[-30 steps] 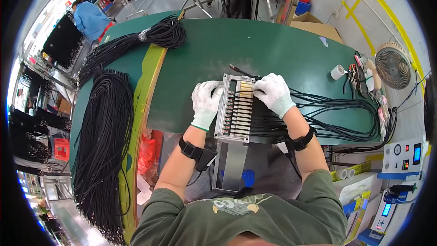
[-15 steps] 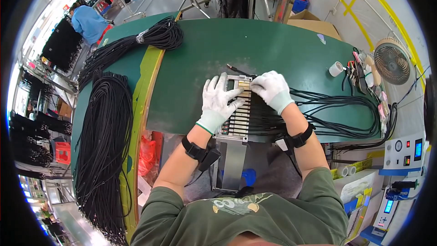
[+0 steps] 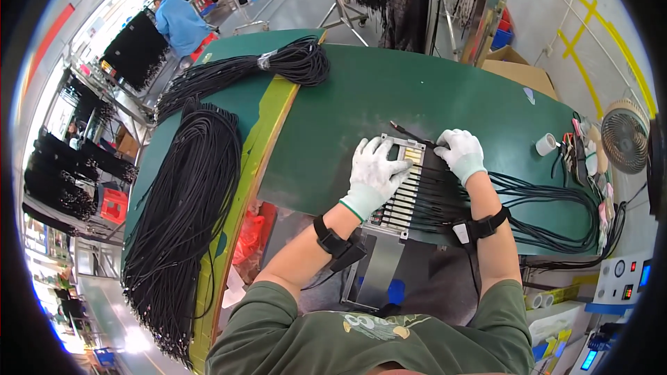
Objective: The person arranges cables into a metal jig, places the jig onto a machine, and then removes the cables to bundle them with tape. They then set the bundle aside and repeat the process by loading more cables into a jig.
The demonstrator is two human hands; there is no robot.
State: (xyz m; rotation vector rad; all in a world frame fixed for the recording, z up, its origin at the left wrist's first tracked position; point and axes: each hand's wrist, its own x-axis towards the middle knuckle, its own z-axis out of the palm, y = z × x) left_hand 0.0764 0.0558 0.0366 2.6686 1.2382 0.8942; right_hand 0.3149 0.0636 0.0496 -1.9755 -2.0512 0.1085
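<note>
A metal jig (image 3: 405, 235) with a row of slots lies at the table's front edge, black cables fanning out from its right side. Over its left rail rests my left hand (image 3: 373, 172) in a white glove, fingers stretched out and thumb reaching across the upper slots. At the jig's upper right corner, my gloved right hand (image 3: 462, 154) has its fingers closed on a black cable. That cable's plug end (image 3: 399, 128) appears to stick out beyond the jig's far edge. Several lower slots hold cable ends, while pale yellow slots (image 3: 413, 155) show at the top.
Looped black cables (image 3: 549, 191) lie right of my right hand. A large cable bundle (image 3: 187, 187) and a tied one (image 3: 243, 66) lie left. A white tape roll (image 3: 546, 144), pliers (image 3: 560, 156) and a fan (image 3: 625, 135) are at the right. A person in blue (image 3: 182, 24) is far left.
The whole view has shifted, so the table and jig appear farther right and lower. My left thumb still lies over the upper slots, and my right hand has drawn slightly away from the jig.
</note>
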